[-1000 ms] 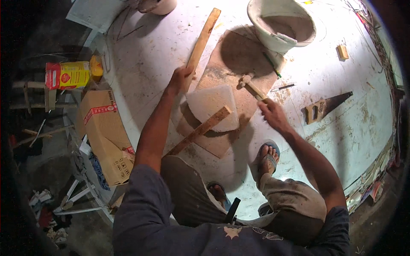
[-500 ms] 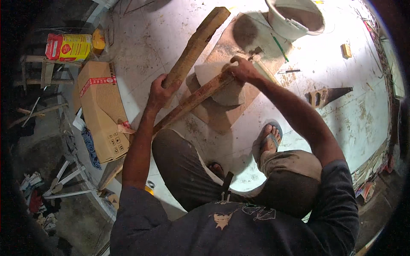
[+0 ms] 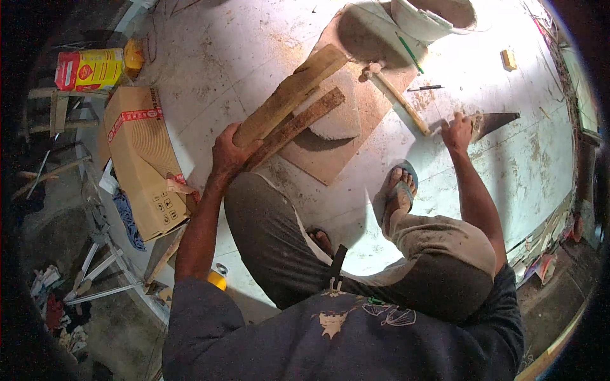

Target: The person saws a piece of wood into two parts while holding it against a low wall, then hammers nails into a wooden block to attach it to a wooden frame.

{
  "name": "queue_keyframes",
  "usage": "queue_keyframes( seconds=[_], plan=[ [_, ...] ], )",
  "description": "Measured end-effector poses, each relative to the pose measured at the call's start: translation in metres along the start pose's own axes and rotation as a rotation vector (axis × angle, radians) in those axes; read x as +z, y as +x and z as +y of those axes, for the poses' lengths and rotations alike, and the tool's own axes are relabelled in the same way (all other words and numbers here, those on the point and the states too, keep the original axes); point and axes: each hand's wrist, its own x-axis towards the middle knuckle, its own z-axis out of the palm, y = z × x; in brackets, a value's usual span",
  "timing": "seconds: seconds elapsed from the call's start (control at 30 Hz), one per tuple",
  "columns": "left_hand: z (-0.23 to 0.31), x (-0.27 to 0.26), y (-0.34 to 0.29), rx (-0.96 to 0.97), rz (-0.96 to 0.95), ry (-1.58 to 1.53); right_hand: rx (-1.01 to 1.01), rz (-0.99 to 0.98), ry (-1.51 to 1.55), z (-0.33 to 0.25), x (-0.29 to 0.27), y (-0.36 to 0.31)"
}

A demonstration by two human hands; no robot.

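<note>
My left hand (image 3: 232, 151) is closed around the lower end of a thick, rough-edged wooden board (image 3: 289, 95), which slants up and away to the right. Alongside it lies a narrower wooden strip (image 3: 305, 120), its far end over a pale stone block (image 3: 340, 117); its near end passes behind my left hand. Out to the right, my right hand (image 3: 457, 133) closes over the handle of a handsaw (image 3: 495, 122) on the floor, the blade pointing right. Between block and saw lies a hammer (image 3: 403, 105) with a wooden handle.
Under the block is a brown board (image 3: 324, 162). A whitish bucket (image 3: 422, 22), green pencil (image 3: 410, 52), black pen (image 3: 424, 87) and small yellow block (image 3: 509, 60) are beyond. A cardboard box (image 3: 143, 165) stands left. My sandalled foot (image 3: 400, 190) is near the hammer.
My right hand has left the narrow strip and moved right to the handsaw's handle. The thick board has swung lower, beside the strip. The hammer is now uncovered.
</note>
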Motion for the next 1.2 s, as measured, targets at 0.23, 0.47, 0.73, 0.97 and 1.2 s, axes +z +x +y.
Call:
queue_keyframes(
  seconds=[0.23, 0.47, 0.73, 0.97, 1.2],
  plan=[
    [0.007, -0.004, -0.015, -0.075, 0.177, -0.069, -0.499, -0.255, 0.717, -0.176, -0.025, -0.012],
    [0.016, -0.047, -0.037, -0.089, 0.273, -0.033, -0.982, -0.259, 0.585, -0.245, -0.02, 0.009],
    [0.019, -0.046, -0.027, 0.019, 0.25, -0.006, -0.813, -0.616, 0.535, -0.163, -0.023, -0.071],
    [0.003, 0.042, 0.057, 0.32, 0.127, -0.047, -0.567, -0.647, 0.79, -0.109, 0.059, -0.102],
    [-0.014, 0.071, 0.068, 0.233, -0.107, 0.071, -0.235, 0.109, 0.201, 0.005, 0.023, -0.074]
  ],
)
